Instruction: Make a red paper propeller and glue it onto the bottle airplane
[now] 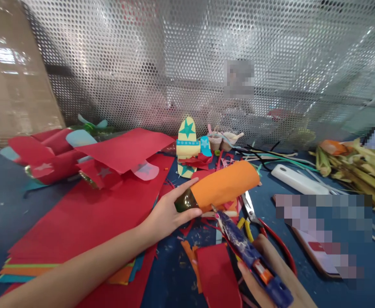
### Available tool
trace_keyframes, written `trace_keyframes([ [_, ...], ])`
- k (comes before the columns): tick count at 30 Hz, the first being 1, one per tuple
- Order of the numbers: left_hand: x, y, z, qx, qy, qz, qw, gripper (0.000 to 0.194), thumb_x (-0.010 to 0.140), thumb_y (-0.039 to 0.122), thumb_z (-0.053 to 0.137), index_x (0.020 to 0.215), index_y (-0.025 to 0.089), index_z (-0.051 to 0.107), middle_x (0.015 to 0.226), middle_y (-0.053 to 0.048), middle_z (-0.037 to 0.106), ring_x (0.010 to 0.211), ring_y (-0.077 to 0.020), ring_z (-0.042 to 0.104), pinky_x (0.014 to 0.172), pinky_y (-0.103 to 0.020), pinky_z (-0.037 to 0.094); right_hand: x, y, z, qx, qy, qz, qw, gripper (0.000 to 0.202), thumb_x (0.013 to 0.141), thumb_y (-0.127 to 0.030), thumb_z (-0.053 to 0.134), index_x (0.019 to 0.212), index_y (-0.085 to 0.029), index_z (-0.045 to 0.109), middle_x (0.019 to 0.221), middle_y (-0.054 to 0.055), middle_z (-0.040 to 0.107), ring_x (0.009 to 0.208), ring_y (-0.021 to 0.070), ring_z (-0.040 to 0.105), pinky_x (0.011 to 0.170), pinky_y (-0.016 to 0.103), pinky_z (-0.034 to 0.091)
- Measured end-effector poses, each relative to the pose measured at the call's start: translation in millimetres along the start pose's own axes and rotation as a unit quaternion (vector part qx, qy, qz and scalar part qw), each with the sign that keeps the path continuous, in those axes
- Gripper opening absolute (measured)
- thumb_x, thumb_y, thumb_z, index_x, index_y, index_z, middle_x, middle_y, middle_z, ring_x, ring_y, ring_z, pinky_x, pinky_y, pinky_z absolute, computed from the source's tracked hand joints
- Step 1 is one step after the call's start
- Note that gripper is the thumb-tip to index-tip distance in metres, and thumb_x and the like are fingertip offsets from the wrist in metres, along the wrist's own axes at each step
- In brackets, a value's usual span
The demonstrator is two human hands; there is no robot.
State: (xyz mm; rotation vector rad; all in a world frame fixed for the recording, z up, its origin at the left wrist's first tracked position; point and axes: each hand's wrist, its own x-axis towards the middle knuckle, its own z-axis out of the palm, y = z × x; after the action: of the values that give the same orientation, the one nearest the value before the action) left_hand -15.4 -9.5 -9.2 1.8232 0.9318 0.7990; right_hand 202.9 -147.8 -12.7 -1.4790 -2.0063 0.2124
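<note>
My left hand is closed around the dark neck end of a glass bottle. Orange paper is wrapped about the bottle, which lies tilted with its covered end up to the right. My right hand grips a dark blue glue gun smeared with dried glue. Its metal nozzle points at the lower edge of the orange paper, close to my left thumb; whether it touches cannot be told. Below lie red-handled scissors, partly hidden by the glue gun and my right hand, and a red paper piece.
Stacked coloured paper sheets and red paper-covered models fill the left. A yellow star-decorated cutout stands behind the bottle. To the right lie a white device, a phone and corn husks. A perforated metal panel rises behind.
</note>
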Motion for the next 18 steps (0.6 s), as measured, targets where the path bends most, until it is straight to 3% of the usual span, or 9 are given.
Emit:
trace_keyframes([
  [5,1,-3,-0.4,0.000,0.000,0.022,1.000,0.066,0.080,0.045,0.062,0.138,0.023,0.041,0.142,-0.008,0.048,0.127,-0.0278,0.048,0.107,-0.043,0.038,0,1,-1,-0.010,0.025,0.018,0.999,0.009,0.088,-0.026,0.044,0.090,-0.026,0.054,0.082,0.002,0.066,0.070,0.0163,0.069,0.059,0.020,0.057],
  [9,2,-3,0.0,0.019,0.009,0.019,1.000,0.065,0.079,0.045,0.063,0.138,0.025,0.043,0.141,-0.006,0.048,0.129,-0.0290,0.045,0.108,-0.044,0.036,-3,4,0,-0.020,0.054,0.034,0.998,0.012,0.094,-0.033,0.041,0.092,-0.026,0.050,0.078,0.003,0.065,0.073,0.0190,0.070,0.061,0.023,0.058],
  [13,2,-3,0.4,0.029,0.015,0.024,0.999,0.063,0.079,0.043,0.062,0.137,0.026,0.044,0.142,-0.005,0.048,0.129,-0.0280,0.045,0.109,-0.042,0.035,-3,8,-7,-0.026,0.010,0.019,0.999,0.020,0.096,-0.036,0.034,0.093,-0.025,0.050,0.078,0.004,0.065,0.067,0.0180,0.070,0.056,0.023,0.057],
  [18,2,-5,0.4,0.026,0.012,0.033,0.999,0.064,0.081,0.043,0.061,0.139,0.024,0.041,0.144,-0.006,0.045,0.132,-0.0268,0.042,0.109,-0.039,0.036,0,6,-10,-0.036,0.017,0.020,0.999,0.021,0.097,-0.037,0.034,0.093,-0.024,0.050,0.077,0.005,0.065,0.067,0.0173,0.070,0.057,0.022,0.056],
])
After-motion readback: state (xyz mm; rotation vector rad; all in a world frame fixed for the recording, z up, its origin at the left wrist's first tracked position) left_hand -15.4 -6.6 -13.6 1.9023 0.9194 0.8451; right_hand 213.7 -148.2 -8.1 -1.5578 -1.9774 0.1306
